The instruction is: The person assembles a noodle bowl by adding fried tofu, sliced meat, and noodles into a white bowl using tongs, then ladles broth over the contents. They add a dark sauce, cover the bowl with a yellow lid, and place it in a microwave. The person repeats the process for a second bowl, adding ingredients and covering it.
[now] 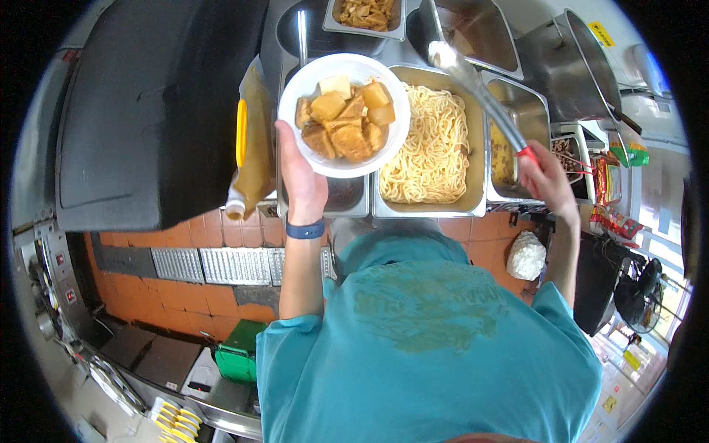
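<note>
My left hand (pixel 304 181) is closed on the rim and underside of a white bowl (pixel 289 111), holding it up over the counter. In the bowl lie brown chunks (pixel 351 140) with pale yellow and amber pieces of food. My right hand (pixel 548 181) grips metal tongs (pixel 484 96) by their red-trimmed end. The tongs slant up to the left, their tips raised above the trays with no food visible in them. Beneath them stands a deep steel tray (pixel 478 184) of thick cooked noodles (pixel 432 155), just right of the bowl.
A steel pan (pixel 535 118) with yellowish food is right of the noodles. Farther back are a tray of brown strips (pixel 365 15) and a large pot (pixel 565 66). A squeeze bottle (pixel 255 148) of brown sauce stands left, beside a big black box (pixel 148 111).
</note>
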`<control>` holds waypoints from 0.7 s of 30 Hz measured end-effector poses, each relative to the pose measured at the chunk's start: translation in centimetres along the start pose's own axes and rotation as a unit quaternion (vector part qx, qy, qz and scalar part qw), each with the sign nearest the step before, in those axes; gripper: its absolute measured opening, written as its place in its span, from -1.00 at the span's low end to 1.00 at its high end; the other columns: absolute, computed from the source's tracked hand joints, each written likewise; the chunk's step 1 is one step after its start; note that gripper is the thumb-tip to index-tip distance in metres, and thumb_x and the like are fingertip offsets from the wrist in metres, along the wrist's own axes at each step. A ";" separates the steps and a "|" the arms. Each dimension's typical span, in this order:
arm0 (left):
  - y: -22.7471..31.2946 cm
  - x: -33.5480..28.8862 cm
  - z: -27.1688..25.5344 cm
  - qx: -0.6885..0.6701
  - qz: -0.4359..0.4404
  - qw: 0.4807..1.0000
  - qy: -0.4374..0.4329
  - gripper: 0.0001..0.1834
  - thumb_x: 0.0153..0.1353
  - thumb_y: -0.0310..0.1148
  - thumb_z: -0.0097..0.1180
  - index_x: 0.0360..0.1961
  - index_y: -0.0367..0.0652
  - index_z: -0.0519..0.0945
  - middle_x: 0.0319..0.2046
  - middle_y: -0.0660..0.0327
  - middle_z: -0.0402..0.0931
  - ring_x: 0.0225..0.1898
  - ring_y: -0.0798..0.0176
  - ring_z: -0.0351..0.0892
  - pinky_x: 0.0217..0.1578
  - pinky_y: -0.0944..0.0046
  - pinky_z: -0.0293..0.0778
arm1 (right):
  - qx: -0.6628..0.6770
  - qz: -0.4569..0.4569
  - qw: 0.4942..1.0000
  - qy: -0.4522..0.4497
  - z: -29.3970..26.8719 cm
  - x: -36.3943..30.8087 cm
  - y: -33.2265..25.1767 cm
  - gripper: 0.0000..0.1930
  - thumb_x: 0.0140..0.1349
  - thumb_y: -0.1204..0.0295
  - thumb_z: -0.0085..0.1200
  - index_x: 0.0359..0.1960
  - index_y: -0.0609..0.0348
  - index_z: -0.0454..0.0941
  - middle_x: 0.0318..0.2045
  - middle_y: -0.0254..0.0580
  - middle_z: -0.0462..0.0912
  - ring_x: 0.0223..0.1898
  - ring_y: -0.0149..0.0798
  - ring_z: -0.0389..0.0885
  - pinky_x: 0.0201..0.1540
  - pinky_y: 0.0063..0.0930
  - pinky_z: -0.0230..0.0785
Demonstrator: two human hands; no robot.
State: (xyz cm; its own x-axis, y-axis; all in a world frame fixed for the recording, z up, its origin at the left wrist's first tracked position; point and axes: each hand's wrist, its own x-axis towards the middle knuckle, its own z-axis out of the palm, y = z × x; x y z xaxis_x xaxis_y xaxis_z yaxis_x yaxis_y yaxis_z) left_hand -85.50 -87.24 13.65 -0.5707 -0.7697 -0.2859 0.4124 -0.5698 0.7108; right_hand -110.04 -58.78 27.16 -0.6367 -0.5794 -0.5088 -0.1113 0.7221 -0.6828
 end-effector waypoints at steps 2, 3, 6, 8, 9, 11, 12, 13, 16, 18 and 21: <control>0.7 -3.0 -0.1 -0.001 0.004 0.999 0.047 -0.27 0.51 0.17 -0.35 0.44 -0.19 0.16 0.37 0.06 0.26 0.39 0.10 0.24 0.37 0.13 0.18 | -0.118 -0.046 0.991 0.043 0.9 -0.1 3.0 -0.64 0.37 0.18 0.14 -0.03 0.25 0.52 -0.52 -0.25 0.57 -0.52 -0.45 0.53 -0.47 -0.51 0.35; 0.8 -4.8 -0.2 0.001 0.023 0.999 0.050 -0.27 0.51 0.18 -0.35 0.44 -0.18 0.16 0.38 0.05 0.25 0.39 0.08 0.24 0.37 0.11 0.19 | -0.146 -0.063 0.986 0.043 1.2 -0.1 4.3 -0.61 0.34 0.17 0.17 -0.02 0.25 0.52 -0.47 -0.15 0.63 -0.45 -0.33 0.63 -0.38 -0.41 0.43; 0.2 -10.6 -0.8 -0.046 0.051 0.994 0.079 -0.28 0.50 0.15 -0.32 0.44 -0.17 0.15 0.38 0.03 0.24 0.38 0.01 0.27 0.34 0.00 0.29 | -0.209 -0.080 0.974 0.034 0.8 0.1 6.9 -0.57 0.28 0.11 0.25 -0.07 0.23 0.53 -0.38 0.08 0.67 -0.28 0.08 0.69 -0.22 -0.21 0.46; -1.1 -15.3 -1.1 -0.043 0.090 0.982 0.159 -0.31 0.52 0.12 -0.33 0.44 -0.16 0.15 0.40 0.03 0.21 0.38 -0.02 0.26 0.33 -0.03 0.31 | -0.176 -0.085 0.981 0.006 1.0 0.6 8.0 -0.61 0.32 0.14 0.20 -0.07 0.24 0.53 -0.45 -0.02 0.66 -0.39 -0.11 0.68 -0.28 -0.27 0.46; -2.1 -17.6 -1.0 -0.014 0.102 0.965 0.240 -0.26 0.50 0.19 -0.36 0.45 -0.17 0.14 0.38 0.04 0.22 0.38 -0.01 0.26 0.35 0.01 0.27 | -0.150 -0.101 0.983 -0.010 1.1 0.9 8.4 -0.62 0.33 0.15 0.19 -0.07 0.24 0.53 -0.47 -0.05 0.66 -0.41 -0.14 0.67 -0.29 -0.29 0.46; -4.2 -22.4 -0.6 -0.044 0.132 0.956 0.258 -0.27 0.51 0.17 -0.38 0.45 -0.17 0.14 0.38 0.05 0.22 0.38 -0.02 0.26 0.35 -0.01 0.27 | -0.092 -0.062 0.993 -0.046 2.0 1.4 9.3 -0.64 0.36 0.17 0.16 -0.07 0.24 0.54 -0.49 -0.09 0.66 -0.46 -0.21 0.64 -0.31 -0.32 0.46; -5.3 -24.6 -0.3 -0.062 0.140 0.941 0.301 -0.27 0.51 0.17 -0.39 0.45 -0.18 0.14 0.39 0.05 0.22 0.38 -0.02 0.25 0.35 -0.03 0.26 | -0.080 -0.066 0.992 -0.076 2.4 1.5 9.7 -0.61 0.36 0.16 0.14 0.03 0.18 0.50 -0.47 -0.04 0.68 -0.44 -0.10 0.68 -0.32 -0.23 0.48; -6.4 -26.6 0.1 -0.082 0.155 0.929 0.325 -0.27 0.51 0.17 -0.40 0.44 -0.17 0.16 0.38 0.04 0.23 0.38 -0.03 0.26 0.35 -0.03 0.26 | -0.112 -0.100 0.987 -0.052 3.1 1.5 10.1 -0.59 0.35 0.14 0.14 0.07 0.17 0.47 -0.45 -0.01 0.69 -0.42 -0.05 0.69 -0.30 -0.19 0.48; -9.7 -32.6 0.6 -0.138 0.190 0.902 0.362 -0.30 0.51 0.16 -0.36 0.41 -0.17 0.23 0.34 0.04 0.31 0.35 -0.01 0.31 0.33 -0.03 0.30 | -0.216 -0.198 0.956 -0.010 4.8 1.4 11.5 -0.47 0.32 0.09 0.14 0.20 0.11 0.35 -0.39 0.12 0.71 -0.28 0.21 0.71 -0.21 0.02 0.49; -12.2 -36.1 0.4 -0.148 0.222 0.890 0.369 -0.30 0.51 0.15 -0.37 0.40 -0.18 0.26 0.33 0.04 0.33 0.33 0.00 0.35 0.32 -0.02 0.31 | -0.287 -0.245 0.926 -0.001 5.5 1.7 12.1 -0.53 0.34 0.10 0.12 0.15 0.09 0.39 -0.32 0.17 0.70 -0.23 0.25 0.69 -0.17 0.04 0.48; -14.7 -40.0 -1.7 -0.213 0.282 0.866 0.353 -0.30 0.51 0.15 -0.37 0.39 -0.18 0.27 0.33 0.04 0.33 0.31 0.02 0.36 0.32 -0.02 0.32 | -0.336 -0.337 0.879 -0.029 5.7 3.6 12.3 -0.58 0.37 0.10 0.07 0.07 0.13 0.44 -0.27 0.20 0.69 -0.22 0.22 0.69 -0.18 0.01 0.49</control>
State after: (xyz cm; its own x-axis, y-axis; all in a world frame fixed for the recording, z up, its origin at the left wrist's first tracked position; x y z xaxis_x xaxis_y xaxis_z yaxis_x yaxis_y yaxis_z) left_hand -67.51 -48.58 13.57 0.3208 -0.8590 -0.3990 0.7955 0.0157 0.6058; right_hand -109.41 -54.09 13.93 -0.2156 -0.9653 -0.1470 -0.8867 0.2566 -0.3846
